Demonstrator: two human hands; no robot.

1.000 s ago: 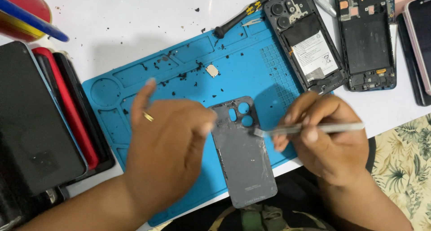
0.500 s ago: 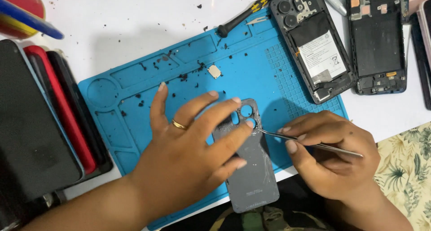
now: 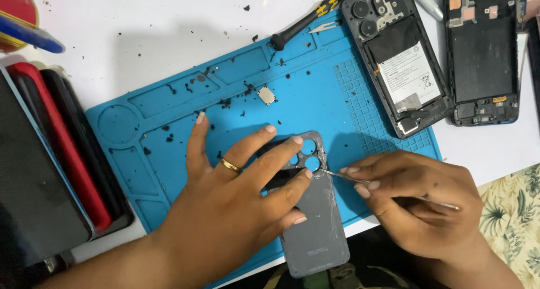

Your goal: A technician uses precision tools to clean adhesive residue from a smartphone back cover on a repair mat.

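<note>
Grey phone back cover (image 3: 316, 221), cracked, with three round camera holes at its top end, is lying flat on the blue repair mat (image 3: 349, 92), sticking out past the mat's near edge toward the person. That's the only view there is, the head cam looking straight down.

Left hand (image 3: 236, 199) is planted on the cover, fingers spread flat, fingertips pressing around the camera holes; one gold ring (image 3: 230, 165) on it. Right hand (image 3: 416, 204) has its fingers bunched together, pinching one thin metal pry tool (image 3: 349, 178) whose tip touches the cover's right edge just beside the lowest hole.

Counting the rest: two opened phones up top right. One sits on the mat's far right corner with its battery (image 3: 405, 70) showing, the other is a black frame (image 3: 484, 53) on the white table just beside it. One black-handled screwdriver (image 3: 309, 18) lies across the mat's top edge. One small square chip-like part (image 3: 266, 95) sits mid-mat, with loads of black crumbs scattered around. On the left, a stack of phone cases, one red (image 3: 62, 154) among dark ones; can't tell the exact number.
</note>
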